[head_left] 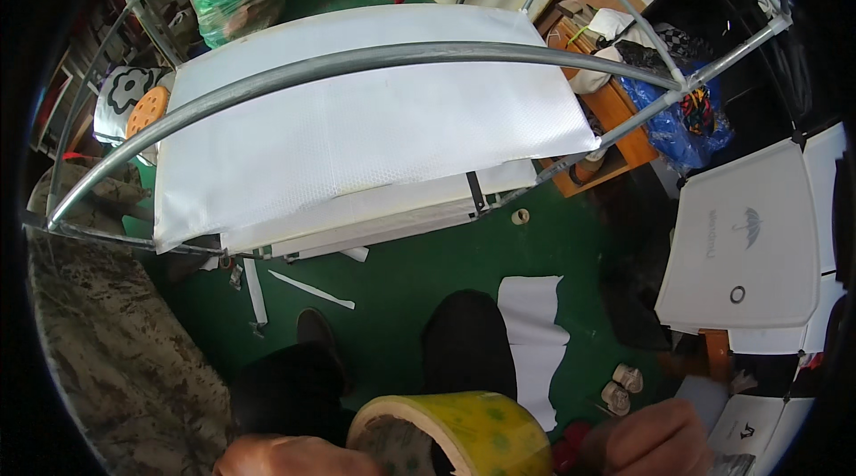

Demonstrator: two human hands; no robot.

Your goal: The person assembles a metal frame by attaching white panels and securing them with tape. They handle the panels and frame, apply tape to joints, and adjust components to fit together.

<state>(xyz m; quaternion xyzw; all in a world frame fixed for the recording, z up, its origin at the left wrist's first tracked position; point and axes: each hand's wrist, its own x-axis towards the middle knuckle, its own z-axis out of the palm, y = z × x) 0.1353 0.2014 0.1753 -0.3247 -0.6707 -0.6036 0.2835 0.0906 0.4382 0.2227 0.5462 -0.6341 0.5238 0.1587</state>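
A large roll of yellow-tinted adhesive tape point(495, 427) with a cardboard core is close below me at the lower edge. My left hand point(294, 458) touches the roll's left side with closed fingers; part of the hand is cut off by the picture's edge. To the right of the roll my right hand point(651, 440) is curled shut and slightly blurred. What its fingers hold, if anything, is hidden. A small red thing point(572, 446) shows between the roll and my right hand, too covered to name.
Ahead lies a white sheet-covered panel point(357, 128) under a curved grey metal tube point(392, 53) of a frame. White strips point(312, 289) and a creased white sheet point(533, 342) lie on the green floor point(392, 289). A white case point(749, 235) stands right; camouflage cloth point(116, 342) hangs left.
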